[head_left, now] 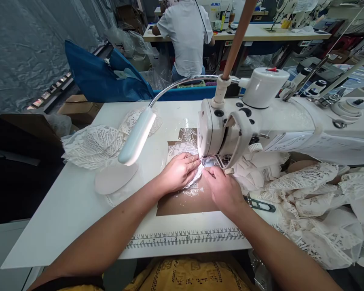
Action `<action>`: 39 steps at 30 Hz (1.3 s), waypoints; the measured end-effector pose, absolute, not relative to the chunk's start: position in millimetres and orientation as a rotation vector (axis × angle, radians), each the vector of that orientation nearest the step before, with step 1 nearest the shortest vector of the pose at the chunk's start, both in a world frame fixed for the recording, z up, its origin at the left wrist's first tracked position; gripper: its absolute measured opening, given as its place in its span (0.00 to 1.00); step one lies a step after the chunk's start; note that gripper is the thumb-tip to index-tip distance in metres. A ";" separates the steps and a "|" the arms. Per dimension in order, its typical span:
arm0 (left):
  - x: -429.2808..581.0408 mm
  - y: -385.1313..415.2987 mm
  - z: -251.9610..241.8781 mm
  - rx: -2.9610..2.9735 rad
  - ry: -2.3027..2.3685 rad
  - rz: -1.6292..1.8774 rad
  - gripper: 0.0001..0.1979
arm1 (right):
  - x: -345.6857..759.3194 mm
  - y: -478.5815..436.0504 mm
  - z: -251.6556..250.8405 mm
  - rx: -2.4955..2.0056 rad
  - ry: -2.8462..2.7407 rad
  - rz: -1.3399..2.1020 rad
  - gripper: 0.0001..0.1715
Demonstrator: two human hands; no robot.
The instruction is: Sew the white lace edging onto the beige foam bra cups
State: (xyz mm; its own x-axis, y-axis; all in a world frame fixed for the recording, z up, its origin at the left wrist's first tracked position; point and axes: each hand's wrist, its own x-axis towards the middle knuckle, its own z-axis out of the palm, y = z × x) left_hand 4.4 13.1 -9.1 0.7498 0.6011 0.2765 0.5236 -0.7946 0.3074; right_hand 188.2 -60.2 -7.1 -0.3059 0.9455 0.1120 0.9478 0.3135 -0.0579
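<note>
A white lace piece (pixel 182 148) lies under the needle area of a white sewing machine (pixel 210 129). My left hand (pixel 182 169) rests flat on this lace, fingers stretched toward the presser foot (pixel 203 160). On the other side of the foot, my right hand (pixel 223 186) is closed, thumb and forefinger pinched at the lace's near right edge. Its other fingers curl under and are partly hidden. Beneath both hands is a brown taped patch (pixel 182 206) on the white table.
A bent lamp (pixel 138 135) reaches over the table's left half. Lace pieces (pixel 92 145) and an oval pad (pixel 115 178) lie at left. More lace (pixel 318 202) is heaped at right, near thread snips (pixel 262 205). A ruler strip (pixel 188 237) runs along the front. A person (pixel 186 36) sits ahead.
</note>
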 end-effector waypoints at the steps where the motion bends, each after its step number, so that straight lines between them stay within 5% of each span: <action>1: 5.0 12.8 -8.9 2.735 0.924 0.531 0.16 | 188.7 -60.7 -8.0 -1.767 -2.444 -0.033 0.26; 15: -0.5 5.7 0.7 2.584 1.251 0.396 0.20 | 194.3 -68.2 -16.9 -1.628 -2.374 -0.063 0.25; 23: -22.0 -44.4 36.3 2.340 0.543 0.312 0.19 | 206.0 -72.0 -13.9 -1.403 -2.232 0.113 0.19; 28: -21.7 -53.5 32.5 2.350 0.878 0.595 0.15 | 204.9 -70.4 -13.7 -1.313 -2.212 0.181 0.18; 39: 6.6 -32.7 12.9 2.679 0.959 0.323 0.17 | 197.4 -67.3 -9.1 -1.622 -2.466 0.022 0.21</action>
State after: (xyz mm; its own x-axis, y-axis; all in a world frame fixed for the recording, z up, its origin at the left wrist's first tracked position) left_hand 6.6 -32.7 12.9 0.7550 0.6456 0.1150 0.5836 -0.7415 0.3310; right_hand 197.4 -67.3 -9.1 -0.3835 0.9114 0.1493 0.9086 0.4013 -0.1157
